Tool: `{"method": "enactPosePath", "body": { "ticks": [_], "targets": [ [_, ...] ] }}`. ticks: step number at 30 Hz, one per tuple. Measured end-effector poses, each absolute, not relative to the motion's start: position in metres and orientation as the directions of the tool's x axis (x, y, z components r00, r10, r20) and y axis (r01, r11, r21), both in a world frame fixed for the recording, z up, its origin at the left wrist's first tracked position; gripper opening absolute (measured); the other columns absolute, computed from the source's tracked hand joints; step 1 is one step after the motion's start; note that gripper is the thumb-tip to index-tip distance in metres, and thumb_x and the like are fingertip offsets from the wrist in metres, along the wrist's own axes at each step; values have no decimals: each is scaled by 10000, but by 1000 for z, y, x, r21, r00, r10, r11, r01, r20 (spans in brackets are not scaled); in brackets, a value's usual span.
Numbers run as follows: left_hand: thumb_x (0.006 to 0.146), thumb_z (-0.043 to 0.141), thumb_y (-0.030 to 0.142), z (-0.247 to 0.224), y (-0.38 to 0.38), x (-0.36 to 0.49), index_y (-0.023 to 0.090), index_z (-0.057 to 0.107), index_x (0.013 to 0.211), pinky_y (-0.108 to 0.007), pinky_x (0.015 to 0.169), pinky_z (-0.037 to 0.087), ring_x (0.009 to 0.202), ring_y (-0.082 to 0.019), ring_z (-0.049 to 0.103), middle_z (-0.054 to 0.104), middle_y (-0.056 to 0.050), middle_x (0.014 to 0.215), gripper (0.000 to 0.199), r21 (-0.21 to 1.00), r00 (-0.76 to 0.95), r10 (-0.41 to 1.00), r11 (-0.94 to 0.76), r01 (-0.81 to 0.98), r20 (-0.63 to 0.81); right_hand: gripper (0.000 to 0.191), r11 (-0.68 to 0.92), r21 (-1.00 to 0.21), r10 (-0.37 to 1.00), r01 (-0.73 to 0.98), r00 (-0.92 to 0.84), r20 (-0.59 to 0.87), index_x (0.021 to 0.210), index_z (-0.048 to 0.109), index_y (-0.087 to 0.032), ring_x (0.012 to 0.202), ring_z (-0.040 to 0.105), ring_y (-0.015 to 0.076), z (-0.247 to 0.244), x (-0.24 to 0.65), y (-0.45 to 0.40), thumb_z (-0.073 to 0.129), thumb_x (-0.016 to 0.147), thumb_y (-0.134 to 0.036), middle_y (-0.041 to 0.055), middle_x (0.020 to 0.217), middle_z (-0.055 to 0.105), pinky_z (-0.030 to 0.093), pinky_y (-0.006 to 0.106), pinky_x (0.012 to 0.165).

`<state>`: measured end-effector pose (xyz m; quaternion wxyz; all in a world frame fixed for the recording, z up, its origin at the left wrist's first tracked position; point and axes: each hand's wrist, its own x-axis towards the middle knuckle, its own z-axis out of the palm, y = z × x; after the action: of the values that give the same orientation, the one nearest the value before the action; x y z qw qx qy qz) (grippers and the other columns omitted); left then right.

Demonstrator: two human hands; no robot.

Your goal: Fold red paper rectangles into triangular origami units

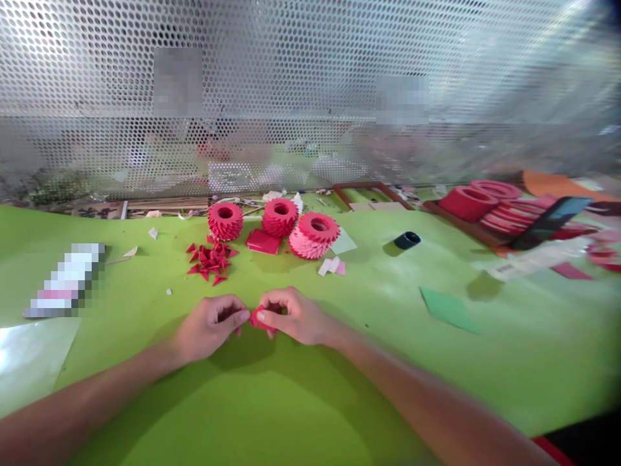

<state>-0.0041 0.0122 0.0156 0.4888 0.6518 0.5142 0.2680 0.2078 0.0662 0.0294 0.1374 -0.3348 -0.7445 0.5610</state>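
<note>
A small piece of red paper (262, 319) is held between my two hands above the green table. My right hand (294, 315) pinches it between thumb and fingers. At its left edge, the thumb and fingertips of my left hand (213, 325) close on it. Beyond my hands lies a pile of small folded red pieces (211, 260). Beside the pile is a stack of red paper (263, 241). Three ring-shaped stacks of folded paper stand behind: a red one (226, 222), another red one (280, 217), and a pink and red one (314, 235).
A dark cylinder (407, 240) and a green paper sheet (449, 309) lie to the right. Farther right, a tray (439, 210) holds red rolls, with a phone (553, 222) against it. Paper scraps (332, 266) lie mid-table. A perforated metal screen (291, 84) rises behind.
</note>
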Motion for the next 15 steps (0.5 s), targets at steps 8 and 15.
{"method": "enactPosePath", "body": {
  "ticks": [8, 15],
  "targets": [
    [896, 530, 577, 16, 11, -3, 143, 643, 830, -220, 466, 365, 510, -115, 504, 646, -13, 664, 454, 914, 285, 941, 56, 403, -183, 227, 132, -933, 657, 336, -734, -172, 758, 626, -144, 508, 519, 89, 30, 208, 67, 581, 885, -327, 13, 641, 660, 362, 200, 477],
    [951, 498, 441, 14, 11, -2, 148, 657, 819, -221, 503, 327, 542, -106, 477, 615, 2, 663, 360, 891, 353, 932, -85, 445, -87, 222, 145, -924, 636, 353, -749, -186, 773, 622, -147, 535, 546, 97, 28, 207, 66, 579, 890, -330, 3, 644, 654, 380, 200, 499]
  ]
}}
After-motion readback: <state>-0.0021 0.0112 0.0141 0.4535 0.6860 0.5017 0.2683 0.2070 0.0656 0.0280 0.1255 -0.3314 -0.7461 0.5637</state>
